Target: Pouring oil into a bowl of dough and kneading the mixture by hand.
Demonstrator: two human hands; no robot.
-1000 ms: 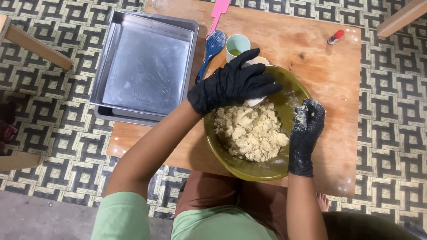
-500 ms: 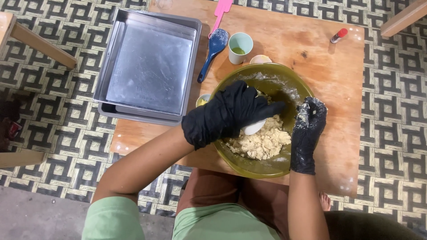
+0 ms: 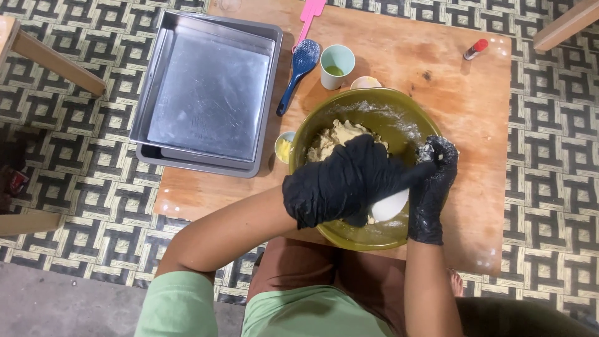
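The dough (image 3: pixel 337 138) sits in the olive-green bowl (image 3: pixel 405 115) on the wooden table (image 3: pixel 474 100); it looks like 1 crumbly mass, pale and rough, with flour dusted up the far wall, so the mixing seems well along but not finished. The left hand (image 3: pixel 340 181), in a black glove, is curled down over the dough, fingers closed around a white scraper (image 3: pixel 390 205) whose end shows beneath it. The right hand (image 3: pixel 433 187), also gloved and floury, grips the bowl's rim, fingers wrapped narrow. The 2 stacked metal pans (image 3: pixel 206 93) to the left hold nothing yet; a blue spoon (image 3: pixel 299 65), a pale cup (image 3: pixel 337 65) and a pink spatula (image 3: pixel 310 15) lie beyond the bowl, untouched.
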